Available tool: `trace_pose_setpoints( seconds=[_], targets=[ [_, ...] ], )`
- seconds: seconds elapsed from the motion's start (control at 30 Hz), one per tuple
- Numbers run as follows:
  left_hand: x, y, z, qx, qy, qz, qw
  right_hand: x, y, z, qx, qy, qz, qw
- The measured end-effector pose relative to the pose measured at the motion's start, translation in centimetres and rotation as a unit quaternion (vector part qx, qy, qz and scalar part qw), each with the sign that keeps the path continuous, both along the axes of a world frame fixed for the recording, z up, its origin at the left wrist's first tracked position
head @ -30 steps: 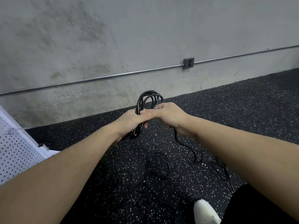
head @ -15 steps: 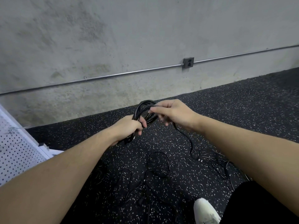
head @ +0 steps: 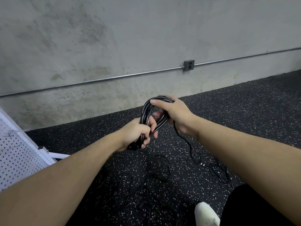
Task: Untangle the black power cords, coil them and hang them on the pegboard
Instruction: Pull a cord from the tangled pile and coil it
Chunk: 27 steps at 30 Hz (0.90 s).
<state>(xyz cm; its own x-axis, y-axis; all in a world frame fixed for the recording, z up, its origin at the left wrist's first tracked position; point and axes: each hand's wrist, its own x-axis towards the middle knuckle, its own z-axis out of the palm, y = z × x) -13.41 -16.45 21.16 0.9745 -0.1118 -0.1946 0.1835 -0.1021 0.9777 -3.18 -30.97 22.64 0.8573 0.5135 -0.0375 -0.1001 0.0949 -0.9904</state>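
The coiled black power cord [head: 147, 114] is being held in mid-air above the speckled floor [head: 244, 111], in front of the concrete wall [head: 130, 38]. The coil is being kept as an elongated loop of several strands. Its long axis is being tilted from lower left, near the viewer, to upper right, toward the wall, with the rounded far end pointing up at the base of the wall.

The lower end of the coil is being gripped by the left hand [head: 136, 133], whose fingers are curled around the bundled strands. The upper bend of the coil is being gripped by the right hand [head: 175, 114], with the thumb laid over the top of the loop and the fingers wrapped beneath it. Both hands are closed on the cord.

A loose tail [head: 187, 144] of the same cord is hanging from below the right hand and trailing down to the floor, where a plug end [head: 202, 164] is lying.

More loose black cords [head: 160, 170] are lying tangled on the floor below the hands, well apart from the held coil. A white pegboard [head: 14, 154] is standing at the left edge, beside the wall. A metal conduit [head: 114, 77] with an outlet box [head: 189, 65] is running along the wall. A white shoe [head: 206, 214] is showing at the bottom edge.
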Motion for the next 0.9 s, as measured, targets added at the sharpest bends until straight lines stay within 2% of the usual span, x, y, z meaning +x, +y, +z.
trace_pose_setpoints(
  seconds=[0.07, 0.17, 0.23, 0.37, 0.47, 0.6, 0.73, 0.8, 0.9],
  targets=[
    [0.2, 0.1, -0.2, -0.019, -0.01, 0.011, 1.0, -0.2, 0.6, 0.5, 0.026, 0.023, -0.007, 0.999],
    [0.3, -0.1, -0.1, -0.024, -0.047, 0.024, 0.998, -0.3, 1.5, 1.6, 0.119, 0.106, -0.017, 0.987],
    [0.1, -0.5, 0.2, -0.047, -0.042, 0.022, 0.998, -0.2, 1.6, 2.2, 0.159, 0.151, -0.009, 0.976],
    [0.1, -1.1, 0.2, -0.085, -0.053, -0.018, 0.995, -0.1, 1.0, 2.4, 0.182, 0.2, 0.024, 0.962],
    [0.4, -1.5, -0.2, -0.154, -0.019, -0.015, 0.988, 0.0, 1.2, 2.4, 0.192, 0.205, 0.002, 0.96],
    [0.6, -1.5, -0.9, -0.188, -0.001, -0.002, 0.982, 0.0, 1.6, 1.0, 0.093, 0.139, -0.016, 0.986],
    [1.0, -1.2, 0.0, -0.262, -0.04, 0.047, 0.963, 0.3, 0.2, -1.9, -0.074, 0.072, 0.123, 0.987],
    [1.3, -1.0, 0.6, -0.3, -0.06, 0.092, 0.948, 0.0, -0.5, -3.2, -0.173, 0.053, 0.215, 0.96],
    [1.5, -0.4, 0.8, -0.29, -0.075, 0.165, 0.94, -0.2, -1.5, -4.1, -0.307, 0.042, 0.363, 0.879]
  ],
)
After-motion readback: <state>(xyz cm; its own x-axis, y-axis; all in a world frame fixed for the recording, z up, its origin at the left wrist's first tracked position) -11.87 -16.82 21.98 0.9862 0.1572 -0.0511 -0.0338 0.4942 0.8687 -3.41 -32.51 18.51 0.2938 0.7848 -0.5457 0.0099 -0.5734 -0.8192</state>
